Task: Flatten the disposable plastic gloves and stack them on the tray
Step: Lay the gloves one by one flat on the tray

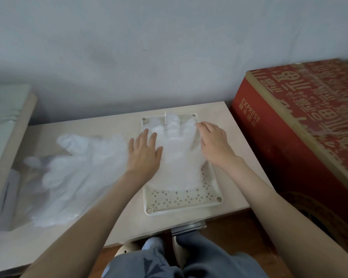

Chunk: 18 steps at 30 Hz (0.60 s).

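I log left hand point(144, 155), right hand point(214, 145), forearms point(100, 207) bare | trousers point(209, 259) grey-blue, dark leaf-like print | sock point(151, 242) pale blue | shoe point(127, 250) cream, holed toe

A translucent glove point(179, 155) lies flat on the cream perforated tray point(181, 199) (fingers pointing far); crumpled gloves point(74, 173) heap left.

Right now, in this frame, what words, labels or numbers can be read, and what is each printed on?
"EXPRESS": pale print running sideways down the near side of the red cardboard box.
Small characters beside that word: too blurred to read.
Large pale characters across the box's top: turned away and blurred, not readable.
Tray and gloves: no text visible.
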Tool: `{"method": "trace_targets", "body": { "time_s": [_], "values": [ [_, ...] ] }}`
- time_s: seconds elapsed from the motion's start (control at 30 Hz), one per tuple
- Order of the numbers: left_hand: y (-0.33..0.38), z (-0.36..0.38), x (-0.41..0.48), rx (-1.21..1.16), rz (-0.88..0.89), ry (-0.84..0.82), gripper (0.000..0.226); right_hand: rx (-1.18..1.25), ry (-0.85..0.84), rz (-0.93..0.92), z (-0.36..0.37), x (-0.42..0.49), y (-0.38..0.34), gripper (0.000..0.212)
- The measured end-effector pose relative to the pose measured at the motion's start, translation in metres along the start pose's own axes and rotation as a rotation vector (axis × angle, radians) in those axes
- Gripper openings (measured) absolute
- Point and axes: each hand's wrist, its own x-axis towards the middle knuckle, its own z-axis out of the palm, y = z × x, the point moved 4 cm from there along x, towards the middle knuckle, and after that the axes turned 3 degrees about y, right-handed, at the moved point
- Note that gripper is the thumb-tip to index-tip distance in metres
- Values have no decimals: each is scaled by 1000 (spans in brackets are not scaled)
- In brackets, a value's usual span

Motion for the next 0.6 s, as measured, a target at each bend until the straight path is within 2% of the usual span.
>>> {"method": "trace_targets", "body": {
  "time_s": [0.07,0.13,0.27,0.4,0.5,0.6],
  "values": [
    [-23,-13,-8,-71,-105,109,47,23,-17,-1,-4,-1,-15,52],
    [-49,-19,-19,-82,-224,150,43,62,-102,-34,-1,-1,-31,47],
    [-95,-22,-45,30,-403,55,45,196,-366,-108,16,-11,-66,37],
    [-117,-14,-60,63,-406,-42,36,235,-505,-157,24,-22,-98,34],
    [-124,-16,-60,48,-381,-2,23,243,-535,-159,24,-25,-110,35],
    [-126,-23,-60,136,-376,42,21,260,-550,-122,24,-23,-113,35]
  ]
}}
